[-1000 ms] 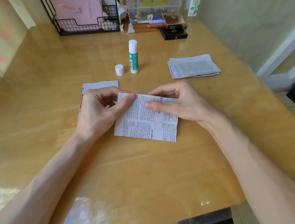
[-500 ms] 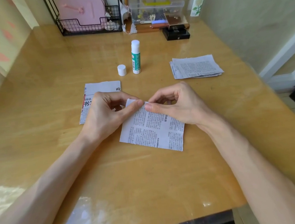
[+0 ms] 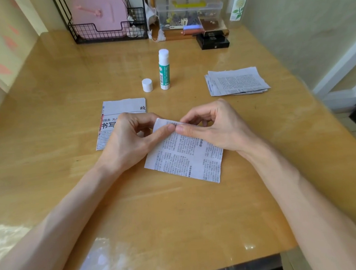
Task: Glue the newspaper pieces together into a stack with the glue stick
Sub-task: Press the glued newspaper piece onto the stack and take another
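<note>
Left of the table's [image 3: 44,128] middle lies a clipping [image 3: 119,109] headed "书写" and "政". The left hand [image 3: 128,141] and the right hand [image 3: 217,127] pinch the far edge of a fine-print piece [image 3: 185,157]. Behind stand a cap [image 3: 147,85] and an uncapped glue stick [image 3: 164,72], its label unreadable. A pile of pieces [image 3: 236,81] lies near the right edge.

Home desk: wooden table [image 3: 63,97], wire organizer [image 3: 109,31], clutter box [image 3: 188,12].

The left hand [image 3: 128,138] and right hand [image 3: 219,129] are bare, forearms uncovered throughout.
</note>
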